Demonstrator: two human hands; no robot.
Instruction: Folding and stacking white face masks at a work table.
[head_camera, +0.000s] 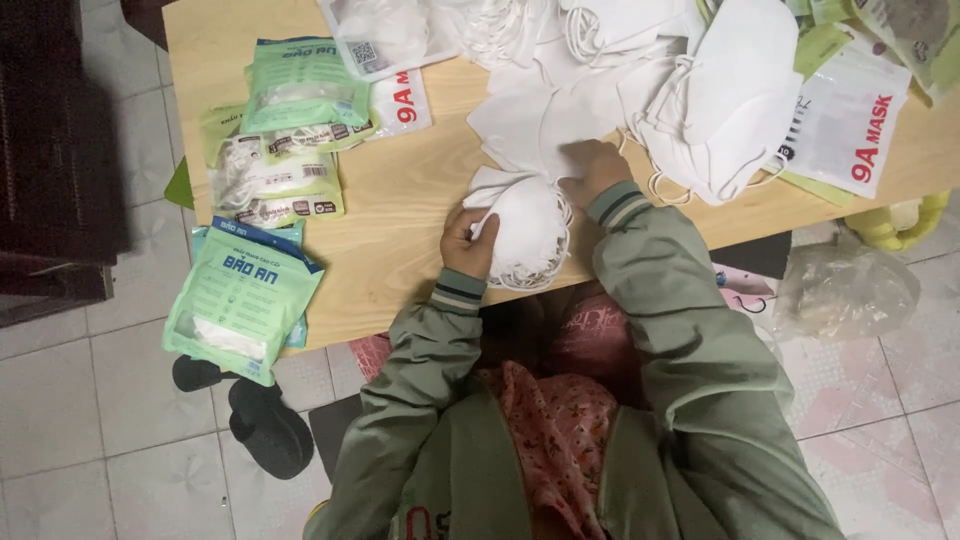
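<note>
Head view: I look straight down on a wooden table (400, 200) and both arms in green jacket sleeves.
Left hand (468, 243): I see its fingers curled, pinching the left edge of a stack of white masks (525, 235).
Right hand (595, 170): fingers bent, pressed down on the stack's upper right edge; I cannot tell whether it pinches anything.
Stack position: at the table's near edge, between the two hands, ear loops hanging over the front.
Loose masks (700, 90): a white heap just behind the right hand.
Green packets (285, 130): piled at the left of the table, well apart from the hands.
Floor: a black slipper (270, 430) lies on pale tiles.
</note>
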